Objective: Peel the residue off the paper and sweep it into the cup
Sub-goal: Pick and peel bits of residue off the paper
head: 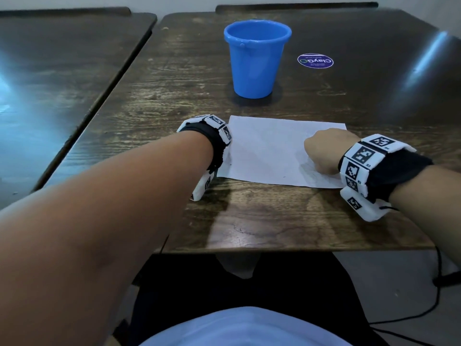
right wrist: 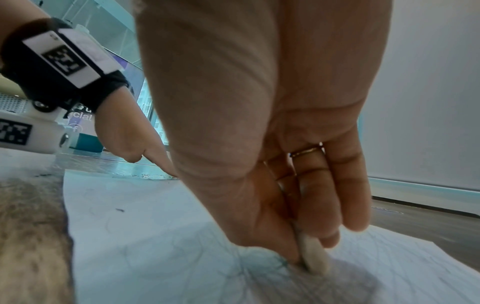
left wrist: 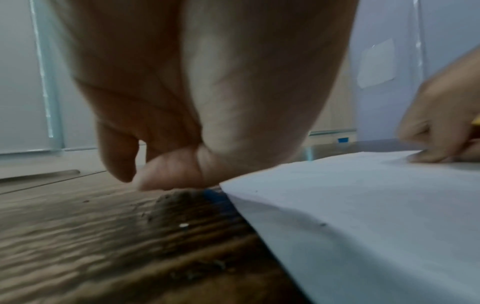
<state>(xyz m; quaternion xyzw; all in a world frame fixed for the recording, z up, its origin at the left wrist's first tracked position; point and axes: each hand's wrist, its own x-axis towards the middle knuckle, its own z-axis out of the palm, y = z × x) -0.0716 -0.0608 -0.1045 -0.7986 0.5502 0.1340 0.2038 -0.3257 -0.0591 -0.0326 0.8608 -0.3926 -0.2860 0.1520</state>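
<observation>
A white sheet of paper (head: pixel 269 151) lies flat on the dark wooden table (head: pixel 174 96), with faint pencil lines near its right end. Beyond the sheet stands the blue cup (head: pixel 255 58), upright. My right hand (right wrist: pixel 306 246) pinches a white eraser (right wrist: pixel 314 257), whose tip is pressed onto the paper (right wrist: pixel 155 236) over the scribbles. My left hand (left wrist: pixel 161 179) sits at the paper's (left wrist: pixel 363 216) far left corner, holding nothing, with a fingertip (right wrist: pixel 166 170) on the sheet's edge. A dark speck (right wrist: pixel 120 210) lies on the paper, and a white crumb (left wrist: pixel 184 225) lies on the wood.
A round purple sticker (head: pixel 315 61) is stuck to the table to the right of the cup. A second table (head: pixel 62 71) stands at the left across a narrow gap. The table's front edge (head: pixel 274 249) is close to my lap. A black cable (head: pixel 439 283) hangs at the right.
</observation>
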